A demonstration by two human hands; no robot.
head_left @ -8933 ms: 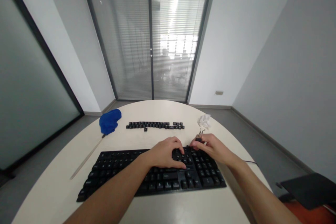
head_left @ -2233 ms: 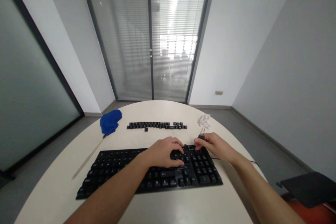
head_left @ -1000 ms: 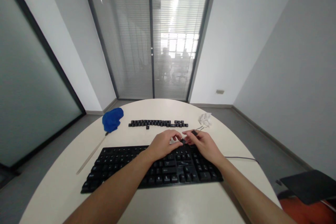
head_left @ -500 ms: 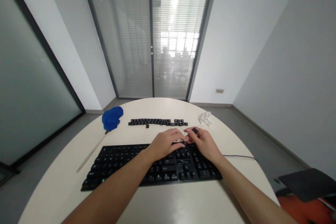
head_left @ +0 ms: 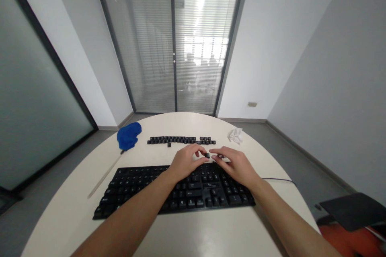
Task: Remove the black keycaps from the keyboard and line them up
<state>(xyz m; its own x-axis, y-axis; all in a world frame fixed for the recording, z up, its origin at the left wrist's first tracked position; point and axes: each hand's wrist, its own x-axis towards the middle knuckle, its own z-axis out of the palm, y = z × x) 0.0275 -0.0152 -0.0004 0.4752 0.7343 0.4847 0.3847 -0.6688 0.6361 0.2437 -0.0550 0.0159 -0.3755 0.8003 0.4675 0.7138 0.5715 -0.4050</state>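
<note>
My left hand (head_left: 188,161) pinches a small black keycap (head_left: 207,155) between thumb and fingertips, just above the back edge of the black keyboard (head_left: 135,184). Close by on the right is my right hand (head_left: 237,164). Its index finger is stretched toward the keycap and its thumb is held apart; a small dark patch under the fingers is too unclear to name. Forearms and hands cover part of the keyboard. Behind it, loose black keycaps (head_left: 173,139) lie in rows on the white table (head_left: 193,233), with a single one (head_left: 169,145) set in front.
On the left lies a blue cloth (head_left: 129,135) by a thin pale stick (head_left: 105,174). A crumpled white tissue (head_left: 235,135) is at the back right. The keyboard's cable (head_left: 277,178) runs right. A chair (head_left: 356,217) stands beyond the table's right edge.
The dark keycap seen at my right fingers is now in my left hand's pinch. My right fingers have spread, and both hands have drawn slightly apart.
</note>
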